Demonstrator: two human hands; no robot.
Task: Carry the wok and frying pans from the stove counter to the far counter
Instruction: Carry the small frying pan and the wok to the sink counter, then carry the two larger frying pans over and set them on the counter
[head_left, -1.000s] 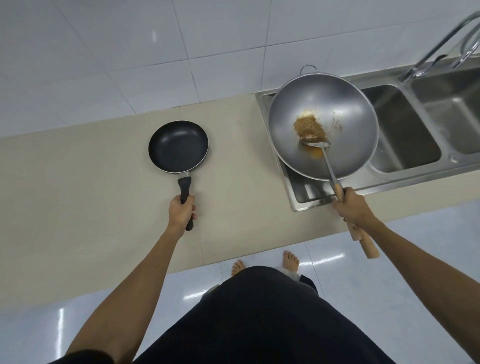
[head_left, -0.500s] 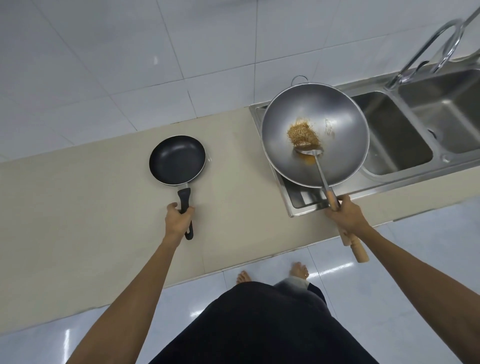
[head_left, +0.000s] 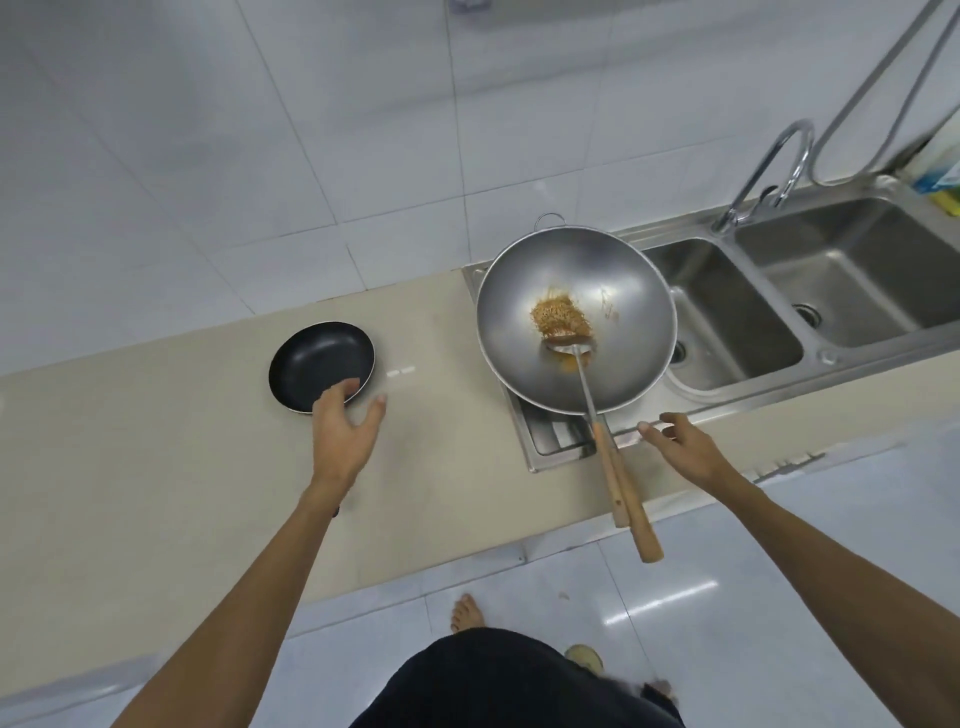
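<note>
My frying pan (head_left: 321, 366) is black. My wok (head_left: 576, 317) is plain silver-grey steel, holding orange-brown food (head_left: 558, 318). Its handle (head_left: 631, 506) is light brown wood. The counter (head_left: 156, 441) is beige; the wall tiles (head_left: 260, 130) are white.

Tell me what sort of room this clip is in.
Most likely a kitchen: a double steel sink with a faucet set into a beige counter, tiled wall behind, and a wok with food and a black pan set down there.
</note>
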